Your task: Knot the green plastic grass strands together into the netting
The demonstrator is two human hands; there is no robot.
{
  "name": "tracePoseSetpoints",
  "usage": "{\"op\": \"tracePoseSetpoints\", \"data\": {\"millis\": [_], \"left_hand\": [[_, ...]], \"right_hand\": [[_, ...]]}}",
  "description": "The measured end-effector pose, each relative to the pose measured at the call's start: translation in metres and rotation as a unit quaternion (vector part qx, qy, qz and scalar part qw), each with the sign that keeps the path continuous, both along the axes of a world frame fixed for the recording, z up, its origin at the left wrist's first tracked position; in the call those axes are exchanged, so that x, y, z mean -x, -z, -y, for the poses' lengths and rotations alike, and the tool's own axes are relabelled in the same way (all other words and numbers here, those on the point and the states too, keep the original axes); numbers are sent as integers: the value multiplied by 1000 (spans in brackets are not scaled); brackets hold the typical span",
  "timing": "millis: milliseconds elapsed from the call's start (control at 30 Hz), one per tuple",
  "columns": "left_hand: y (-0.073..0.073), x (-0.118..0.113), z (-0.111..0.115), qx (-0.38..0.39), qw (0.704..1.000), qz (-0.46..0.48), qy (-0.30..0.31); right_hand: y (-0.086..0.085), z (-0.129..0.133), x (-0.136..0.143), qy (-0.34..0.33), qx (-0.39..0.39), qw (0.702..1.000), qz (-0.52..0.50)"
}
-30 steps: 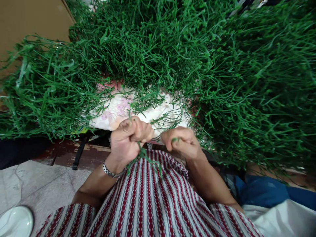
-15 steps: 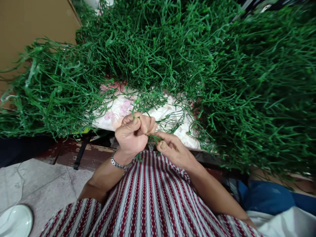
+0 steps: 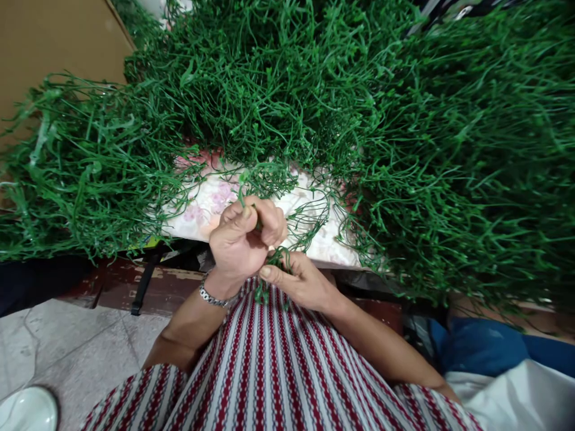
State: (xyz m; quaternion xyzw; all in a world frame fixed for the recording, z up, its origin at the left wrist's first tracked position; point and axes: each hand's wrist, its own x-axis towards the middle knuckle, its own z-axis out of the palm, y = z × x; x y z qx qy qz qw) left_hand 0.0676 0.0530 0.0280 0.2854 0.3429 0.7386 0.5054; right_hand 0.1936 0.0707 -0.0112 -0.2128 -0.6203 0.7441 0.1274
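My left hand (image 3: pixel 245 239), with a metal band at the wrist, is curled closed around a thin green plastic-looking stem (image 3: pixel 241 187), whose tip pokes up above the thumb. Close against its lower right side, my right hand (image 3: pixel 302 280) pinches a small tuft of green stems (image 3: pixel 275 258) between thumb and fingers. Some of that tuft hangs down in front of the striped clothing. A few loose stems (image 3: pixel 309 218) lie on the white flowered cloth (image 3: pixel 197 209) just beyond both hands. The inside of the left palm is partly hidden by its fingers.
A large heap of green stems (image 3: pixel 278 84) covers the back and right of the work surface. Another pile (image 3: pixel 90 173) lies at left, beside a cardboard box (image 3: pixel 54 48). A white round object (image 3: pixel 29 410) stands on the tiled floor. Blue fabric (image 3: pixel 485 347) is at lower right.
My right hand has shifted slightly left and down, its thumb now under the left hand. The left hand's fingers have loosened a little. The view has moved slightly.
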Motion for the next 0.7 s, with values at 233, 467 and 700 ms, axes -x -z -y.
{"op": "tracePoseSetpoints", "data": {"millis": [233,467,700], "left_hand": [[7,4,12,55,992,-48,103],[17,3,23,66,992,-109,-14],[14,12,23,38,963,-249,-99]], "right_hand": [[-2,-14,-7,-80,60,995,-28],[-7,-12,-3,-1,50,996,-73],[-16,-23,-19,156,-35,987,-15]]}}
